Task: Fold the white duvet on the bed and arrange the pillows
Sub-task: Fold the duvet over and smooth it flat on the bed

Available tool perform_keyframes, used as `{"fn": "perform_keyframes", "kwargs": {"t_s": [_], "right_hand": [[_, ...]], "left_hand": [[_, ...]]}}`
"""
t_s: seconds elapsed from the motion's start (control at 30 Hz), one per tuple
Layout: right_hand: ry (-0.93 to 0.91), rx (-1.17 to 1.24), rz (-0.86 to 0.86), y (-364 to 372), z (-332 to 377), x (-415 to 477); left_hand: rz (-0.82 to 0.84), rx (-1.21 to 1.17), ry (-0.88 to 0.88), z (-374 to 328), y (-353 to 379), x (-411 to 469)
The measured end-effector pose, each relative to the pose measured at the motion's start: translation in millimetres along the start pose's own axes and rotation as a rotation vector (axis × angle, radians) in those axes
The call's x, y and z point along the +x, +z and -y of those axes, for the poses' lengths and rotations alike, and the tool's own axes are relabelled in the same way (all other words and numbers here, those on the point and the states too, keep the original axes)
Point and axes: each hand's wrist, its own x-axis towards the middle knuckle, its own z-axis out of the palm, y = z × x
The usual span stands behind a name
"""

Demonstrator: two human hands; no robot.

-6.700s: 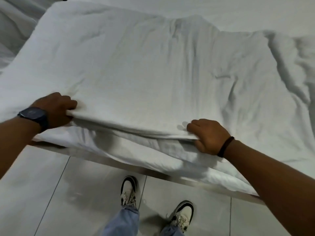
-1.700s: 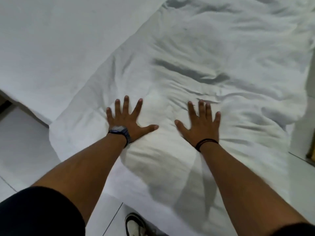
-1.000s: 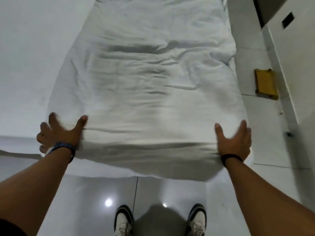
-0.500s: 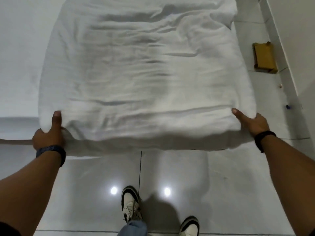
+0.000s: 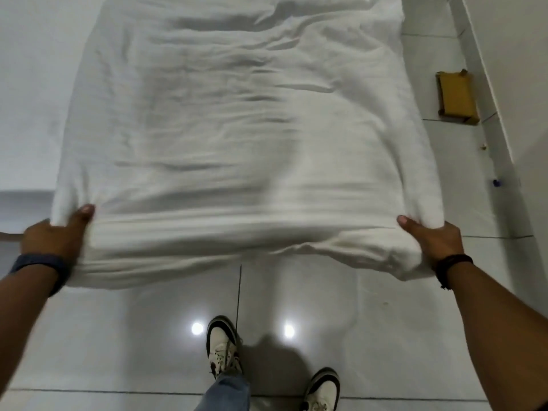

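The white duvet [image 5: 237, 137] lies as a long, wrinkled, folded strip running away from me, its near end hanging off the foot of the bed [image 5: 32, 84] above the floor. My left hand [image 5: 55, 237] grips the near left corner, thumb on top. My right hand [image 5: 431, 240] grips the near right corner, thumb on top and fingers under the layers. The near edge is lifted and bunched between both hands. No pillows are in view.
Bare white mattress lies to the left of the duvet. Glossy grey floor tiles [image 5: 148, 336] spread below, with my two shoes [image 5: 222, 348] on them. A brown cardboard box [image 5: 455, 97] sits on the floor at right, beside a white wall [image 5: 516, 69].
Both hands went from pressing the duvet flat to gripping its near corners. The near edge has since been raised and drawn toward me, bunching between my hands.
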Motion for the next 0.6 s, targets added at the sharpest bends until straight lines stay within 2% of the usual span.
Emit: {"fn": "perform_keyframes", "kwargs": {"t_s": [0.1, 0.23, 0.3, 0.4, 0.53, 0.6], "right_hand": [[-0.021, -0.04, -0.044, -3, -11, 0], [-0.003, -0.029, 0.03, 24, -14, -8], [0.058, 0.013, 0.08, 39, -15, -12], [0.186, 0.043, 0.12, 49, -17, -11], [0.135, -0.135, -0.048, 34, -19, -19], [0.099, -0.15, -0.096, 26, -21, -26]], "left_hand": [[-0.003, -0.012, -0.022, 32, -6, 45], [0.057, 0.097, 0.009, -14, -6, -27], [0.12, 0.095, -0.005, -12, 0, -31], [0.077, 0.108, -0.019, -11, 2, -24], [0.042, 0.169, 0.012, -11, -9, -21], [0.035, 0.199, 0.026, -14, -15, -22]]}}
